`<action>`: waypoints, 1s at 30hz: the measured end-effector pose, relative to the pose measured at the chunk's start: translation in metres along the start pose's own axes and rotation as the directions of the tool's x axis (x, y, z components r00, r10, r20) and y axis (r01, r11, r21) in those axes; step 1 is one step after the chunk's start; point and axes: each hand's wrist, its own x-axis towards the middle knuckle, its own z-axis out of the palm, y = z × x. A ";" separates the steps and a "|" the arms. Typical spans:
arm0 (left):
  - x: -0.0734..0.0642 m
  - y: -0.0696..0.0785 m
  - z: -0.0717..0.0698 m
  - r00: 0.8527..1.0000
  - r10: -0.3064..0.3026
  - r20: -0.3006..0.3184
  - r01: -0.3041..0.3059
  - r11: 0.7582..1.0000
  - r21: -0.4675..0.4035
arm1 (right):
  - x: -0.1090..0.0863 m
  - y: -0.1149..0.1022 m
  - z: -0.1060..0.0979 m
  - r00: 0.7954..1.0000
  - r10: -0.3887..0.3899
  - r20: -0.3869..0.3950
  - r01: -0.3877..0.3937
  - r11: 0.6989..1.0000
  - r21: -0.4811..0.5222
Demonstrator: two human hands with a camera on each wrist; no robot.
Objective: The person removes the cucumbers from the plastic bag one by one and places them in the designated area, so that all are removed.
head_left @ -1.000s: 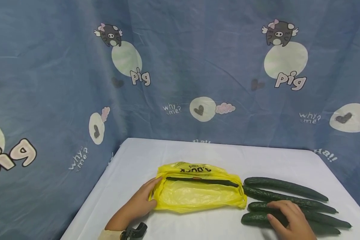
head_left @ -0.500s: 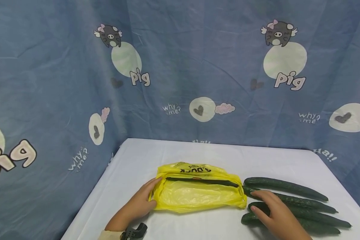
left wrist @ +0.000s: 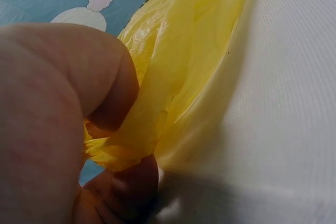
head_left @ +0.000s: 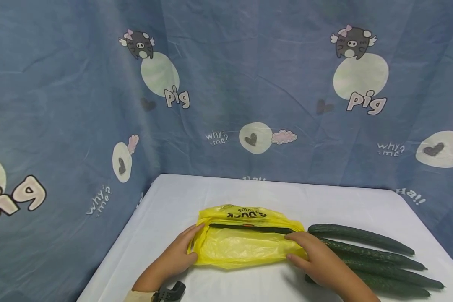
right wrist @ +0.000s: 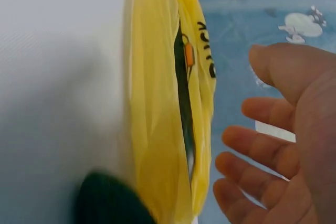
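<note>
A yellow plastic bag (head_left: pixel 245 248) lies sideways on the table, its long mouth a little apart. Inside, a dark green cucumber (right wrist: pixel 184 100) shows through the slit. My left hand (head_left: pixel 176 255) pinches the bag's left end, with the crumpled plastic between thumb and fingers in the left wrist view. Over the bag's right end is my right hand (head_left: pixel 318 259), fingers spread and nothing held; whether it touches the plastic I cannot tell. Several loose cucumbers (head_left: pixel 370 238) lie side by side to the right, partly behind my right hand and forearm.
A white cloth (head_left: pixel 287 193) covers the table. Blue curtains (head_left: pixel 226 84) with pig prints hang behind and at the left. A black strap device (head_left: pixel 169 291) sits on my left wrist.
My right hand has moved left, from above the loose cucumbers to the right end of the yellow bag. My left hand stays at the bag's left end.
</note>
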 end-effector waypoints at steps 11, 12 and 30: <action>-0.001 -0.004 -0.003 1.000 -0.012 0.009 0.012 1.000 -0.004 | 0.039 -0.017 0.028 0.998 -0.024 0.054 0.026 0.999 -0.030; 0.000 -0.004 -0.002 1.000 -0.013 0.011 0.013 1.000 -0.007 | 0.041 -0.017 0.030 0.998 -0.035 0.050 0.037 0.999 -0.039; -0.002 -0.002 0.000 1.000 -0.023 0.020 0.023 1.000 -0.001 | 0.068 -0.025 0.040 0.999 -0.033 0.040 0.036 0.995 -0.090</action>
